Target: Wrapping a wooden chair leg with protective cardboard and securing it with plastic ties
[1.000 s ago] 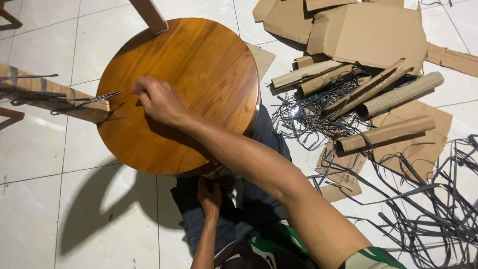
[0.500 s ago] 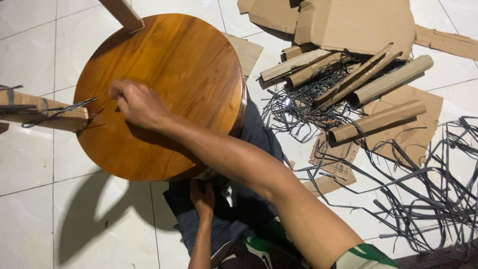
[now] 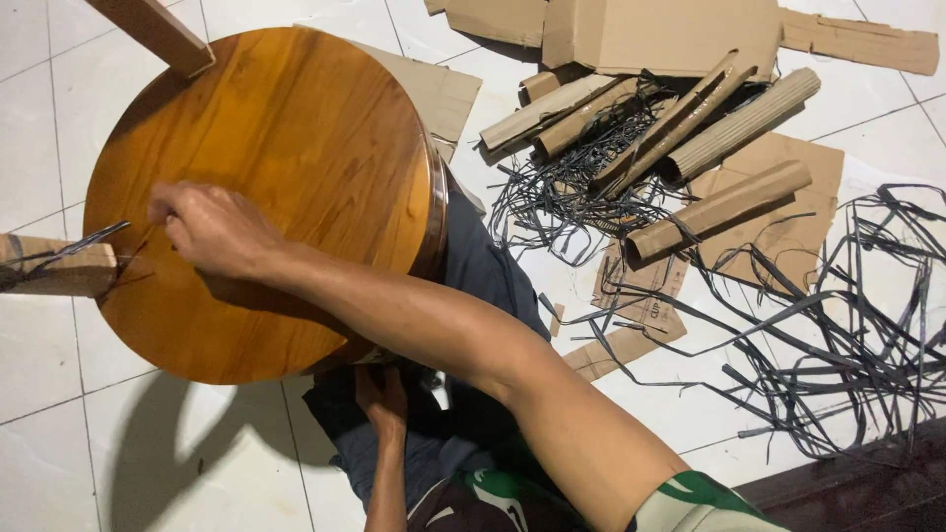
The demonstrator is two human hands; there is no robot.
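With the round wooden tabletop (image 3: 286,167) lying tilted across the lap: right hand (image 3: 212,229) resting on it near a leg (image 3: 54,268), fingers curled, grasp unclear; left hand (image 3: 382,396) reaching beneath the rim, grip hidden; cardboard rolls (image 3: 690,128) lying well apart.

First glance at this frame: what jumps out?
The big round wooden tabletop fills the upper left, glossy orange-brown, with the right hand resting on it near its left edge, fingers by a wooden leg wrapped in dark strips. To the right, rolled cardboard tubes and flat cardboard sheets lie on the white tile floor amid a tangle of dark strips. The left hand sits below the tabletop's rim.
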